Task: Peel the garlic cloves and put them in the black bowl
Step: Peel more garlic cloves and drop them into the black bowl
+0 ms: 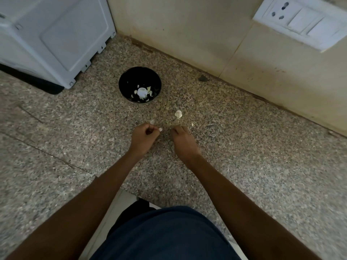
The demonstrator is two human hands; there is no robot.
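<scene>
- Garlic clove [160,129]: small, pale, whitish; pinched at the fingertips of the left hand [144,136], just above the countertop [244,147]. Whether skin is on or off, cannot tell.
- Left hand: fingers curled in, grasping the clove.
- Right hand [183,139]: fingers curled down toward the counter, just beside the left hand. Whether it grips anything, cannot tell.
- Garlic head piece [178,114]: off-white, papery, lying on the counter between the hands and the bowl.
- Small pale scraps [152,121] near the hands on the speckled stone.
- Black bowl [129,79]: round, glossy, standing on the counter beyond the hands, apart from them.
- In the bowl: pale garlic pieces [142,92] clustered at the bottom, with thin flakes around.
</scene>
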